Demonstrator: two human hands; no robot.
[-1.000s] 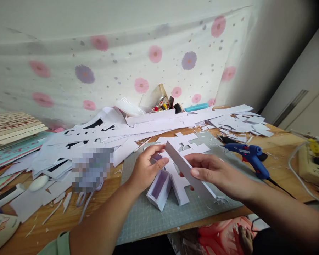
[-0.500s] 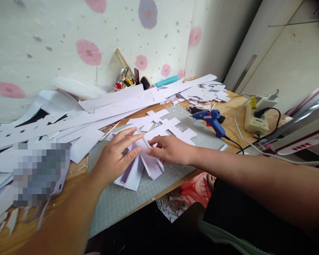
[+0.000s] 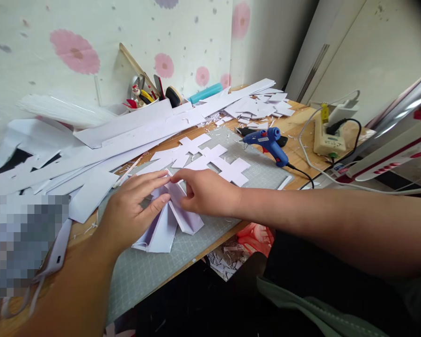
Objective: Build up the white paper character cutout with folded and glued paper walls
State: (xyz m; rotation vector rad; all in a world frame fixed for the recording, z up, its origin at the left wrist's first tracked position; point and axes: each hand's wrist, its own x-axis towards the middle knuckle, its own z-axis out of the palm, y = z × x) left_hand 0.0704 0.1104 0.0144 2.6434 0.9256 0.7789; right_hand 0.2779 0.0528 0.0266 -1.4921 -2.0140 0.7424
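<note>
White board channel (image 3: 188, 222) is leaning between the two hands, above the gridded cutting mat (image 3: 140, 276), its long side walls running from the near end up toward the fingers. Right hand (image 3: 208, 192) is holding it in a partly closed grip, thumb and forefinger bending around its right wall near the far end. Left hand (image 3: 128, 208) is reaching in from the other side, thumb apart from loosely straight fingers, the tips meeting at the channel's far end; whether that grip is pinching or only touching, I cannot tell. Just beside the channel, a narrow white open box (image 3: 165, 231) is resting on the mat beneath the left hand. Behind the hands, notched white cutouts (image 3: 235, 169) are lying flat on the mat. Farther right, a blue glue gun (image 3: 278, 152) is resting on its side, its cord running toward the right. Beyond it, white scraps (image 3: 256, 107) are heaping on the wooden surface (image 3: 301, 119), and a power strip (image 3: 324, 140) is sitting near the right edge. Long white strips (image 3: 154, 124) are stretching across the back, below a flowered wall covering (image 3: 126, 23).
</note>
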